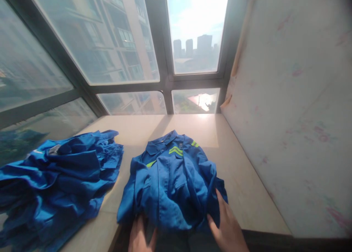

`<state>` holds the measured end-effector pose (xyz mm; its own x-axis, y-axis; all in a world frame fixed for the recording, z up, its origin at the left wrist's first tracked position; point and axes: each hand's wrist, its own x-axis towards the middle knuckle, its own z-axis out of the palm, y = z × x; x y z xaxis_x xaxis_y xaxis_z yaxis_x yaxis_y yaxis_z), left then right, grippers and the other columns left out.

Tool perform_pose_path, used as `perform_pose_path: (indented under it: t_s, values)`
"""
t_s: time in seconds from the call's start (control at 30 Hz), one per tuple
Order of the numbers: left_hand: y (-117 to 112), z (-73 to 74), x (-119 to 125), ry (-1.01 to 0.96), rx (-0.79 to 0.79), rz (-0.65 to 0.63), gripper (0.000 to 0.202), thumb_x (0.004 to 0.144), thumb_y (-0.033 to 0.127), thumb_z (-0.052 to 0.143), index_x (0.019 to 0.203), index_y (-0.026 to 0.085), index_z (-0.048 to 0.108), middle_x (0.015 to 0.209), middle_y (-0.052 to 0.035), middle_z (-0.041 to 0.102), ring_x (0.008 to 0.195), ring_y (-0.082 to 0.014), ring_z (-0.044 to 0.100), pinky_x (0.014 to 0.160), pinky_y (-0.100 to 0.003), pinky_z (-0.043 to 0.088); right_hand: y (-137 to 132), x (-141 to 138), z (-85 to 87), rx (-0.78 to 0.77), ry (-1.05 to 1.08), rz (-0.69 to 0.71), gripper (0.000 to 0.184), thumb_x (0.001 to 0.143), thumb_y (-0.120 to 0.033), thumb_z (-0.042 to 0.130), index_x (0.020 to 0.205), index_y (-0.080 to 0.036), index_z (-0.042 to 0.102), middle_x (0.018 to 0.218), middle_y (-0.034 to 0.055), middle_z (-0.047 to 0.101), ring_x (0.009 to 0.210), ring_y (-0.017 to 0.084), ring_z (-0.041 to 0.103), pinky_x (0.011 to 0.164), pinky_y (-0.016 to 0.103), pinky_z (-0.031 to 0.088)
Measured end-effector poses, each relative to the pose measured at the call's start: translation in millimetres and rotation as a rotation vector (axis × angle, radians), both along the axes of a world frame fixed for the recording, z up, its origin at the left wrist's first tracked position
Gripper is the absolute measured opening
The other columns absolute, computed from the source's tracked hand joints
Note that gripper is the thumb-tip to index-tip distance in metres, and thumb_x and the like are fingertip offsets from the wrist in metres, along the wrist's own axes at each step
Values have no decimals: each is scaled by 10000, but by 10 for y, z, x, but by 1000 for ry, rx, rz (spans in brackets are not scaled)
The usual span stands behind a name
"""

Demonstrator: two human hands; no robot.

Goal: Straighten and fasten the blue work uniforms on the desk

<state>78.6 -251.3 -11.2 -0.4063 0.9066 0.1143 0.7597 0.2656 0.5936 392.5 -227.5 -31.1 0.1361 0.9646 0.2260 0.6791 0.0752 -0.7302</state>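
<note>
A blue work shirt [173, 178] with yellow-green chevron stripes lies partly folded on the beige sill [247, 171], collar pointing towards the window. My left hand [141, 235] is at the shirt's near lower edge, fingers partly tucked under the cloth. My right hand [227, 226] rests on the shirt's lower right corner, thumb and forefinger spread against the fabric. Neither hand lifts the shirt.
A crumpled heap of blue garments [57, 182] lies to the left on the sill. Large window panes [132, 43] close off the far side. A pale wall [297, 98] rises on the right. The sill's near edge drops off by my hands.
</note>
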Motion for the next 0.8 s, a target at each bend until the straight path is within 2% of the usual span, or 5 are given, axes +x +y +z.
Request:
perform_pose_path:
  t_s: [0.17,0.37,0.5,0.67,0.8]
  values:
    - [428,118,8,-116,172,-4,588,798,522,563,1247,142,577,1128,-186,711,1086,-371,667,866,-472,558,507,82,477,-40,250,140,548,791,-198,513,1332,-244,582,1252,62,687,1165,251,649,1003,391,522]
    - [1198,904,-71,-340,353,48,384,829,492,498,955,167,659,928,-116,737,889,-277,703,808,-382,554,1681,630,1490,-32,517,220,500,726,-265,543,1199,-165,670,1007,60,754,881,228,704,784,328,575]
    - [1604,1491,-466,-266,530,208,360,834,474,496,944,171,655,853,-98,699,831,-260,669,800,-418,538,2466,1232,1885,-22,346,27,441,699,-262,611,1114,-146,705,1009,84,750,910,236,689,846,337,547]
    - [1926,1796,-744,-7,482,77,245,788,358,534,905,180,654,953,-154,691,1009,-337,647,963,-540,471,2740,1436,1858,124,-98,-333,446,726,-183,567,1154,-110,666,1093,174,703,1074,307,632,991,459,473]
    - [1650,1555,-327,210,574,-127,273,870,310,481,1025,168,656,1161,-172,657,1183,-325,577,1084,-526,407,2332,1150,1387,391,-263,-100,430,791,-157,465,1181,-147,647,1151,145,680,1105,276,610,1037,452,451]
